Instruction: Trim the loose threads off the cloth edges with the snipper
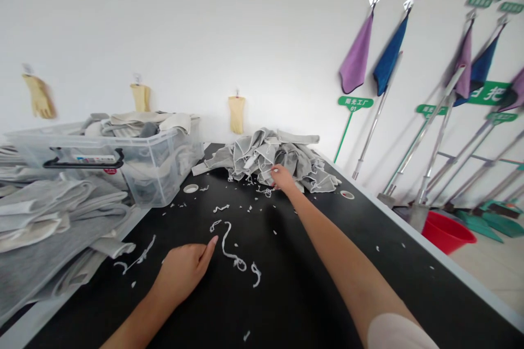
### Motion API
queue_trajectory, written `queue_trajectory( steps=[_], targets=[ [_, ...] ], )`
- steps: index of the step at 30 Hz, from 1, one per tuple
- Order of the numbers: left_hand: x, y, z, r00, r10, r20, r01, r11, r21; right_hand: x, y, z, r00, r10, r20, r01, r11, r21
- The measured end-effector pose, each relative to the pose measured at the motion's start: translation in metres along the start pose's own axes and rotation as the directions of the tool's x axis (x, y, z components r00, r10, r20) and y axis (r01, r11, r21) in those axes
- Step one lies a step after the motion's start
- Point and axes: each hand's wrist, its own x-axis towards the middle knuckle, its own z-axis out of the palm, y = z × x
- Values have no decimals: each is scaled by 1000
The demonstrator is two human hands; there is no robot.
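Observation:
My right hand [283,179] reaches out to the front edge of a heaped pile of grey cloth pieces [262,152] with pale edging. Its fingers are drawn together against the pile; what lies between them is too small to make out. Closer to me, my left hand [184,267] is low over the black tabletop [311,262], fingers curled under and thumb pointing forward. Whether it holds anything is hidden. Just beyond that thumb lies a long white thread scrap [226,242], with a shorter curled scrap [256,274] to its right.
At left, a clear plastic bin [159,169] with a black handle is heaped with grey cloth. Folded grey fabric [61,245] is stacked in front of it. White lint is scattered over the table. Right of the table edge are a red bucket [448,232] and leaning poles.

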Motion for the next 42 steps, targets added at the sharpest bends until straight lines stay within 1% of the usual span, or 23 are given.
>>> queue_trajectory(
  steps=[4, 7, 13, 17, 20, 24, 27, 30, 32, 34, 36, 37, 38, 40, 41, 42],
  targets=[
    [2, 1, 0, 1000, 13, 14, -13, 1000, 15, 14, -5, 7, 994, -52, -91, 43, 994, -95],
    [2, 2, 0, 1000, 21, 14, -21, 1000, 16, 25, -5, 14, 989, -83, -126, 64, 987, -149],
    [3, 0, 2, 1000, 25, 13, -25, 1000, 4, 52, 3, 22, 987, -139, -82, 121, 973, -194],
    [3, -1, 4, 999, 34, 8, -34, 999, 10, 62, 8, 24, 990, -140, -32, 132, 975, -178],
    [3, -1, 6, 1000, 28, 10, -28, 999, 15, 63, 10, 23, 992, -123, -21, 119, 985, -127],
    [3, 0, 7, 1000, 31, 3, -31, 999, 27, 60, 3, 20, 993, -99, -66, 99, 995, -3],
    [3, 0, 5, 999, 37, 9, -37, 999, 28, 56, -10, 16, 987, -110, -113, 126, 981, 145],
    [4, 1, 4, 999, 41, 12, -41, 999, 27, 50, -31, 10, 981, -155, -120, 186, 930, 317],
    [4, 2, 3, 999, 44, 18, -45, 999, 27, 44, -47, 1, 972, -206, -116, 235, 880, 412],
    [3, 2, 2, 998, 50, 23, -51, 998, 26, 35, -66, -14, 956, -270, -113, 290, 818, 496],
    [3, 2, 2, 998, 58, 24, -59, 998, 27, 23, -87, -36, 907, -399, -131, 376, 631, 679],
    [2, 2, 1, 998, 62, 24, -62, 998, 26, 15, -99, -49, 879, -456, -140, 407, 563, 719],
    [2, 2, 1, 998, 66, 22, -66, 997, 25, 6, -111, -63, 851, -508, -133, 428, 524, 736],
    [2, 2, 0, 997, 73, 19, -74, 997, 22, -18, -134, -91, 796, -589, -139, 480, 475, 737],
    [1, 2, -1, 997, 74, 20, -74, 997, 23, -33, -145, -105, 774, -620, -131, 501, 471, 726],
    [1, 3, -2, 997, 73, 21, -73, 997, 24, -48, -155, -117, 764, -634, -120, 511, 480, 713]
  ],
)
